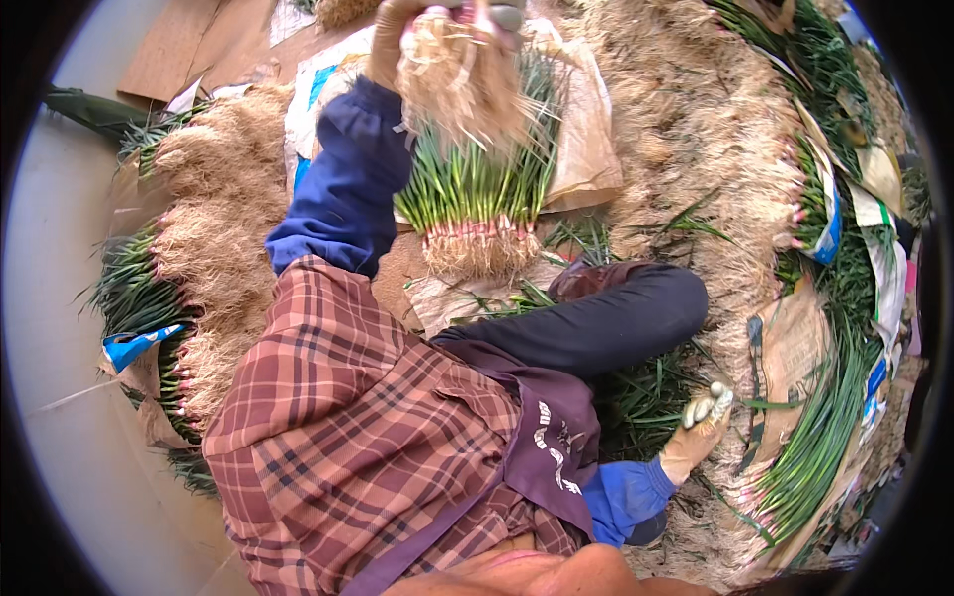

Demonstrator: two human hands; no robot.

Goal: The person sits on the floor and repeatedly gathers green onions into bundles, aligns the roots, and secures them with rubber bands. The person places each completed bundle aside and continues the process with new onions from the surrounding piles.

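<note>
At the top, my left hand [391, 41], bare at the wrist above a blue sleeve cover, grips a bunch of green onions. The bunch's pale roots [466, 82] hang towards me, blurred; its stalks are mostly hidden. Beneath it lies a neat row of green onions [477, 190] with pinkish bases and trimmed-looking roots, on a woven sack [585, 141]. At the lower right, my right hand [699, 432] is over a bed of roots, with pale coverings on its curled fingertips. Whether it holds anything thin is not clear.
Thick root-out stacks of green onions stand on the left [223, 186] and right [693, 97]. Loose green leaves [648, 402] lie around my bent leg [618, 316]. Brown board [201, 45] is at the upper left, and a pale wall [59, 261] along the left.
</note>
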